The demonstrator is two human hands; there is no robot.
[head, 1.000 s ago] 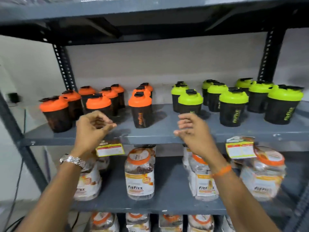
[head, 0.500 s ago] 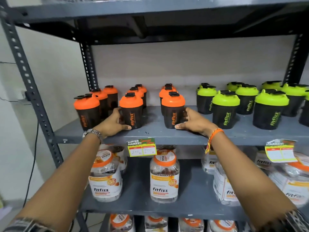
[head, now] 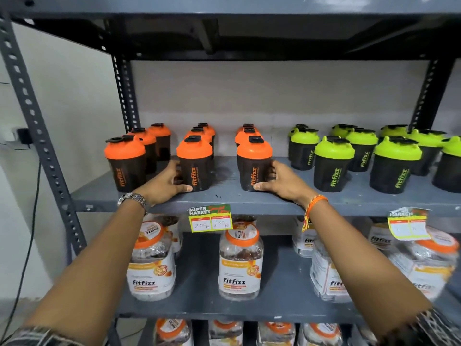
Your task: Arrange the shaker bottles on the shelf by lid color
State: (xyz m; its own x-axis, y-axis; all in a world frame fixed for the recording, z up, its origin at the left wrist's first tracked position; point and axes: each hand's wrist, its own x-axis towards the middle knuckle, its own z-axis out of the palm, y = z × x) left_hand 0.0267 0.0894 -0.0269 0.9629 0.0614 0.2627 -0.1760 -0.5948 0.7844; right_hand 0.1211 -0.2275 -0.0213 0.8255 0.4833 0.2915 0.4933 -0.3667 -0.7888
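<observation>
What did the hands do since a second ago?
Both came forward from the air: the left hand now cups one front orange-lidded black shaker bottle, the right hand another. The green-lidded black shakers stayed grouped right.

We held two orange-lidded shakers near the front edge of the grey shelf (head: 224,199): our left hand (head: 166,182) wrapped the left side of the middle-row front shaker (head: 194,163), our right hand (head: 280,182) the right side of the next front shaker (head: 254,163). Orange-lidded bottles (head: 126,163) filled the shelf's left half, green-lidded bottles (head: 334,163) its right half. A price tag (head: 210,219) hung from the front edge.
</observation>
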